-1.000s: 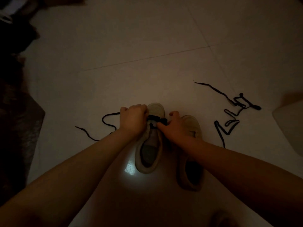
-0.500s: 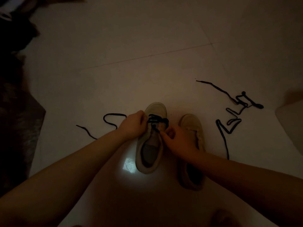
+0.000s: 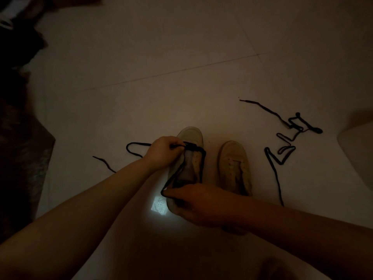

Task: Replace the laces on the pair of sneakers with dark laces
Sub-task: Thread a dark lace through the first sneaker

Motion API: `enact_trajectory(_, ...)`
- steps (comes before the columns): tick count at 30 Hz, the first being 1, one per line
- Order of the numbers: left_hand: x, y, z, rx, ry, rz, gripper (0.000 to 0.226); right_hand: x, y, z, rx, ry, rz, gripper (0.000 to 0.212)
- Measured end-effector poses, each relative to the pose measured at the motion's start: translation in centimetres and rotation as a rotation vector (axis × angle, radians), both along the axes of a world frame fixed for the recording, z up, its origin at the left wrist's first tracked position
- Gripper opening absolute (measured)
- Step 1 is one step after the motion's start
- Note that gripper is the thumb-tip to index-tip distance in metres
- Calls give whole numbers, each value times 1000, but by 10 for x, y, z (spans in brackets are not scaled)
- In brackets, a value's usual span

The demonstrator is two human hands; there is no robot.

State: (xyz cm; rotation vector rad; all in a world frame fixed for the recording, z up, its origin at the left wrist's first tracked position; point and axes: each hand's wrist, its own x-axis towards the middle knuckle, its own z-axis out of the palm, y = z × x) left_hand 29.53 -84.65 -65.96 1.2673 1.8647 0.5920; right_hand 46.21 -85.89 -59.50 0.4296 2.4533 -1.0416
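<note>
Two pale sneakers stand side by side on the tiled floor (image 3: pixel 181 47), toes pointing far from us. On the left sneaker (image 3: pixel 190 136), a dark lace (image 3: pixel 202 164) crosses the eyelets near the toe. From there a loop of it runs down both sides of the tongue to our right hand (image 3: pixel 193 205), whose fingers pinch the loop over the shoe's heel opening. Our left hand (image 3: pixel 163 153) curls its fingers around the lace at the left side of the toe end, and the lace's free end trails off to the left across the floor. The right sneaker (image 3: pixel 234 166) has no lace in it. A second dark lace (image 3: pixel 282 156) lies loose in bends on the floor, to the right of this shoe. A small bright patch of light (image 3: pixel 158 207) falls on the floor just left of the near heel. The room is dim.
</note>
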Motion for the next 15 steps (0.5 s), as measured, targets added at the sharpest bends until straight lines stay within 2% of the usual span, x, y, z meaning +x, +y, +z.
enact_trajectory(3,-1,-1,-1,-4,-39,48,18,-2,6,9,276,16,55,40)
enact_trajectory(5,-1,-1,-3,-4,-38,91,18,-5,3,17,264,-22,81,29)
enact_trajectory(8,-2,0,-5,-32,-23,174,19,-11,-7,30,196,-116,143,31)
enact_trajectory(13,-5,-2,-8,-68,-33,211,20,-12,1,31,358,-146,124,26)
enact_trajectory(15,-6,-5,-9,-74,-36,205,20,-11,2,31,260,-175,108,25)
